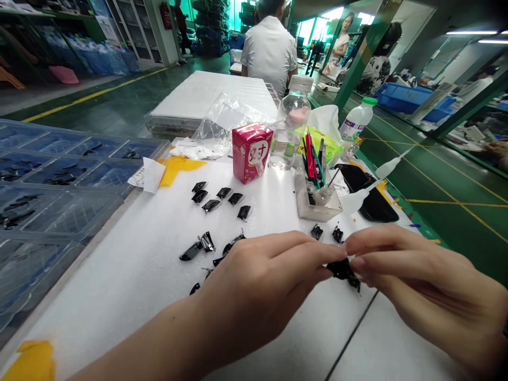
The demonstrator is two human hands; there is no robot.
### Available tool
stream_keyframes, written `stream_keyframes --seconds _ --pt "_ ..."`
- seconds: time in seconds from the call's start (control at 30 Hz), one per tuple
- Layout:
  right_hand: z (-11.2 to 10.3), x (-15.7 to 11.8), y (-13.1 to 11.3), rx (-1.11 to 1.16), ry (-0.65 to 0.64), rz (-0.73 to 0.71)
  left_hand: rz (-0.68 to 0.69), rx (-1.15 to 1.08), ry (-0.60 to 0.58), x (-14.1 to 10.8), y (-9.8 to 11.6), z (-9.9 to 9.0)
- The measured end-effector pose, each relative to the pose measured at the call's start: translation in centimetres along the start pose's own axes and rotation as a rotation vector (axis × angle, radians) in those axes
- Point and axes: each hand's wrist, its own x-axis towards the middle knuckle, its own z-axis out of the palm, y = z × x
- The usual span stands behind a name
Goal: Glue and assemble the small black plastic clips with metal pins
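Between my two hands is a small black plastic part (341, 269), pinched at the fingertips and partly hidden by them. My left hand (273, 275) grips it from the left side. From the right, my right hand (420, 280) closes its thumb and fingers on the same part. Just beyond the fingers lie two small black pieces (316, 232) on the white tabletop (159, 254). Several black curved parts (190, 251) lie left of my left hand, some half covered by it. Farther back sits a loose group of similar black parts (211, 205).
Along the left stands a clear compartment tray (79, 211) with black parts. A red drink carton (252, 152), a tool box (317, 207) with pens and tweezers, a white squeeze bottle (353, 201) and a green-capped bottle (357, 120) stand behind. A person in white (270, 50) sits ahead.
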Motion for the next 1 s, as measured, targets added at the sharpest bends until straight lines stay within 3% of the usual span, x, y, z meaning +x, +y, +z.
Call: stream_keyframes --seconds 0.4,0.7,1.0 --pt "-0.25 0.43 0.1 -0.06 -0.078 0.026 -0.053 0.04 0.026 -0.36 0.05 0.19" --pt "-0.05 0.52 0.2 -0.055 -0.086 0.022 0.034 0.137 0.011 -0.54 -0.33 0.46" --pt "0.02 0.51 0.0 -0.07 -0.044 0.03 0.02 0.122 0.034 -0.62 -0.11 0.48"
